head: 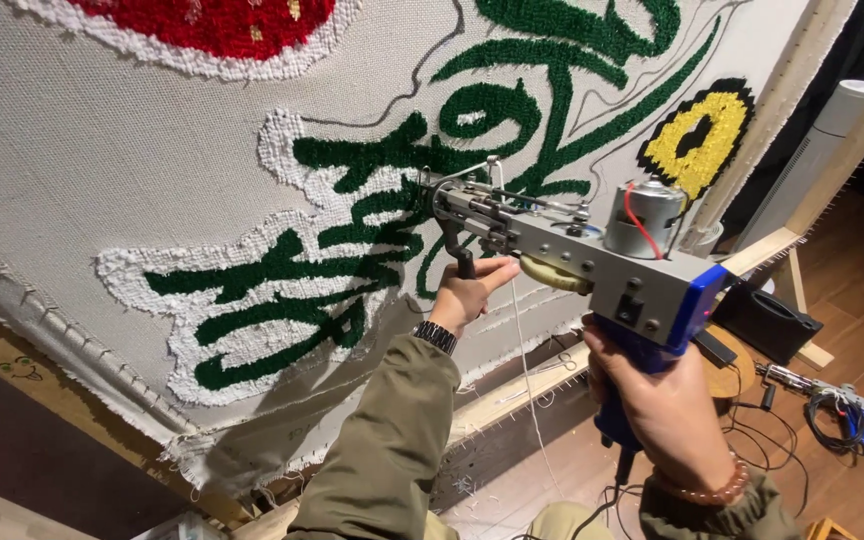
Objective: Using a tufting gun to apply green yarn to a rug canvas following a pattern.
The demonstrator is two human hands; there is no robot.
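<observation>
A grey and blue tufting gun points its needle at a stretched grey cloth that carries dark green, white, red and yellow tufted shapes. My left hand grips the gun's black front handle just below the needle end. My right hand is wrapped around the blue rear grip. The needle tip touches the cloth at the green tufted area. A thin white yarn hangs down from the gun.
The cloth is stretched on a wooden frame. A second tufting gun with cables lies on the wooden floor at right. A black box and a white cylinder stand beyond the frame.
</observation>
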